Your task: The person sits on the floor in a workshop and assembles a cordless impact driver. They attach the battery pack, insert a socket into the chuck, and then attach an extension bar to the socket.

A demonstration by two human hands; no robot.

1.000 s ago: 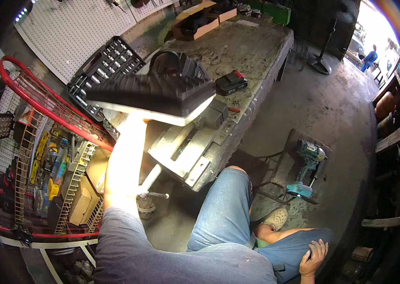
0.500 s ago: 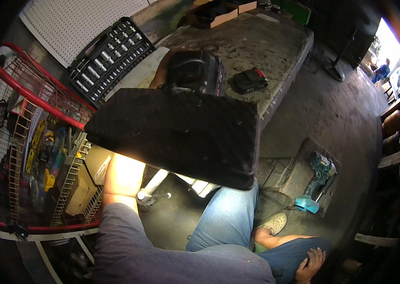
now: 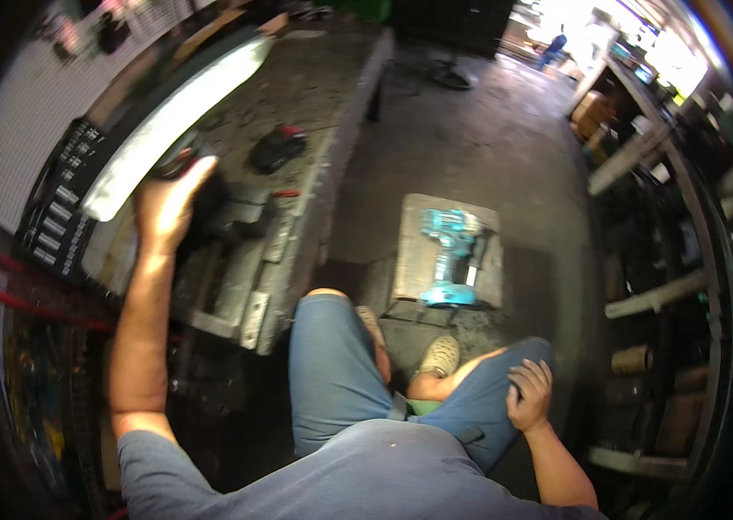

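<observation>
My left hand (image 3: 163, 208) is wrapped round the dark body of a lit work light (image 3: 180, 126) above the bench. Its long panel glows white and slants up toward the far end; part of the body is hidden by my hand. A black battery pack with a red part (image 3: 277, 149) lies on the bench to the right of that hand. My right hand (image 3: 531, 394) rests on my right thigh, fingers spread. In front of my feet, a teal cordless power drill (image 3: 446, 251) lies on a low board (image 3: 410, 217).
The workbench (image 3: 323, 95) runs along the left, with a small red object (image 3: 287, 194) near its edge. An open socket set (image 3: 59, 204) stands behind the light. Red rack bars (image 3: 20, 282) are at lower left. Shelving (image 3: 661, 295) with assorted items lines the right.
The work light has swung up and left over the bench, its lit face now showing. The view has turned right. My right hand stays on my thigh.
</observation>
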